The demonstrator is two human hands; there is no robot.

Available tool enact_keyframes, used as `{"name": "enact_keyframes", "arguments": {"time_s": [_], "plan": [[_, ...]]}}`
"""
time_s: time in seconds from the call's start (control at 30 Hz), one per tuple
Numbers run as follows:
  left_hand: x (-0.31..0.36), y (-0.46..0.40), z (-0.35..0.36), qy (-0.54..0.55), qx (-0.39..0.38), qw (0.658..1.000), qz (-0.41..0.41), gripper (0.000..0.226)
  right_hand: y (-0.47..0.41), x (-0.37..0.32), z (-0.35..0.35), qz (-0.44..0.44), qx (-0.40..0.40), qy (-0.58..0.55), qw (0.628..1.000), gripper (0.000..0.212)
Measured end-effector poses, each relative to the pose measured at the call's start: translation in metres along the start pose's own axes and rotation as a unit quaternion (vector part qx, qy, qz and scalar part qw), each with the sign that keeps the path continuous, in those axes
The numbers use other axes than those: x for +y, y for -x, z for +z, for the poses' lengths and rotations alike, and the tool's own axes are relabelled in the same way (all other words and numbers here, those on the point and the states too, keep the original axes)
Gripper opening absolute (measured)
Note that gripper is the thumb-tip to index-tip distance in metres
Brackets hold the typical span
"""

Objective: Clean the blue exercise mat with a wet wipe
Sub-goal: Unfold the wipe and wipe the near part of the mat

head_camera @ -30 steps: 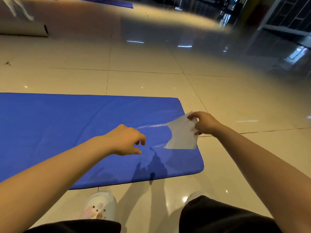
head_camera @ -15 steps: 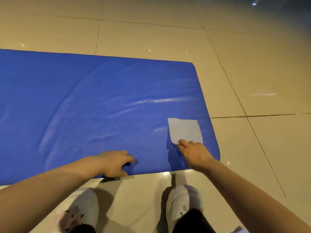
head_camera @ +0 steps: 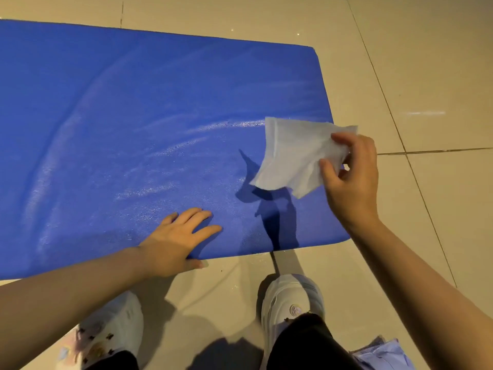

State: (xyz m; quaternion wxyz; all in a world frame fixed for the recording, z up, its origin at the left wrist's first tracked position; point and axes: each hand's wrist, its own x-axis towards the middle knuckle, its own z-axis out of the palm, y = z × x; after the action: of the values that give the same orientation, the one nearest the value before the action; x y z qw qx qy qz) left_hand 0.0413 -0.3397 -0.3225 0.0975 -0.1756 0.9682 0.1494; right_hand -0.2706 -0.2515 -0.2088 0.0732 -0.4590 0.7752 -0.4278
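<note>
Tiled floor (head_camera: 440, 62) was seen under blue exercise mat (head_camera: 133, 116) | left hand (head_camera: 176, 241) was spread flat on near edge | wet wipe (head_camera: 293, 153) was pinched aloft by right hand (head_camera: 352, 177) above right end | step judged: re-gripping between passes | next: wipe to be lowered flat, swept over dry areas.

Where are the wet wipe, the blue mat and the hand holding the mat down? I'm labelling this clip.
wet wipe (head_camera: 290, 153), head view, middle of the sheet.
blue mat (head_camera: 133, 102), head view, bare top surface.
left hand (head_camera: 178, 241), head view, back of the hand.
</note>
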Motion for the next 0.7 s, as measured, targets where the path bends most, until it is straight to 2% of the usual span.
{"name": "enact_keyframes", "arguments": {"time_s": [0.07,0.13,0.23,0.3,0.4,0.5,0.6,0.67,0.7], "plan": [[0.005,-0.003,0.003,-0.031,-0.026,0.999,-0.003,0.107,0.006,0.014,-0.004,0.094,0.031,-0.055,0.994,0.041],[0.01,-0.002,0.01,-0.069,-0.055,0.996,0.001,0.114,0.03,0.038,0.0,0.227,0.021,-0.068,0.971,0.045],[0.012,-0.001,0.02,-0.104,-0.064,0.992,0.023,0.115,0.073,0.07,0.01,0.428,-0.056,-0.101,0.896,0.046],[0.009,-0.001,0.019,-0.1,-0.032,0.994,0.029,0.112,0.092,0.084,0.007,0.453,-0.111,-0.022,0.884,0.047],[0.005,-0.003,0.014,-0.07,0.018,0.997,0.019,0.104,0.097,0.089,-0.004,0.372,-0.13,0.114,0.912,0.048],[0.005,0.0,0.012,-0.05,0.071,0.996,0.024,0.089,0.096,0.081,-0.005,0.283,-0.143,0.191,0.929,0.045],[0.005,0.004,0.006,-0.026,0.115,0.992,0.039,0.072,0.092,0.063,0.002,0.084,-0.215,0.222,0.947,0.045],[0.004,0.008,-0.001,-0.037,0.139,0.987,0.072,0.046,0.093,0.05,0.011,-0.059,-0.291,0.219,0.929,0.056],[0.004,0.009,-0.007,-0.041,0.143,0.985,0.085,0.04,0.094,0.046,0.017,-0.119,-0.328,0.233,0.908,0.064]]}}
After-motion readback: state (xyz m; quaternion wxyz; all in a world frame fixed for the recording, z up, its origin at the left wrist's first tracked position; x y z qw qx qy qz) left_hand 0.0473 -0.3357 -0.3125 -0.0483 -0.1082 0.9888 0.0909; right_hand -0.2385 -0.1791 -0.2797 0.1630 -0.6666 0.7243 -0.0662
